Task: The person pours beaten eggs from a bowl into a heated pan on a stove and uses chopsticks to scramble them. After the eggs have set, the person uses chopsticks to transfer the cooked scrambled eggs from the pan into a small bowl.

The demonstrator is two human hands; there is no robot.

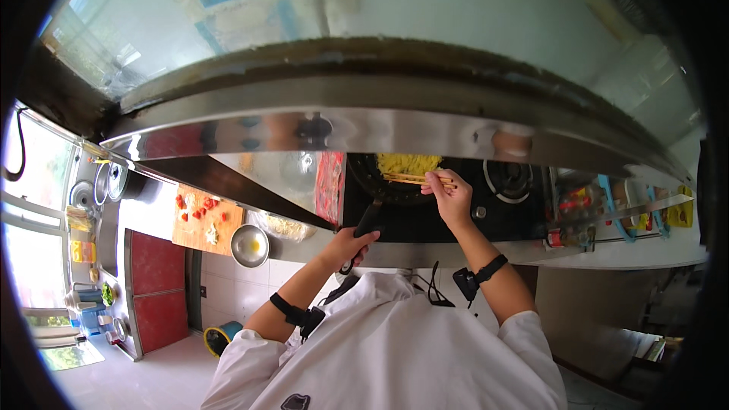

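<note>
My left hand (348, 247) is closed around the black handle (369, 217) of a dark frying pan (364, 179) on the stove. In my right hand (450, 196) is a pair of wooden chopsticks (405, 178), whose tips reach the yellow scrambled egg (409, 163) in the pan. The range hood's metal edge hides the far part of the pan and egg. The pan rests at the left of the black glass cooktop (421, 225).
A range hood (353, 125) juts out low over the stove. At right are an uncovered burner (508, 179) and several seasoning bottles (575, 205). Leftward stand a metal bowl (250, 245) with yellow residue and a wooden cutting board (191, 228) bearing cut red pieces (209, 203).
</note>
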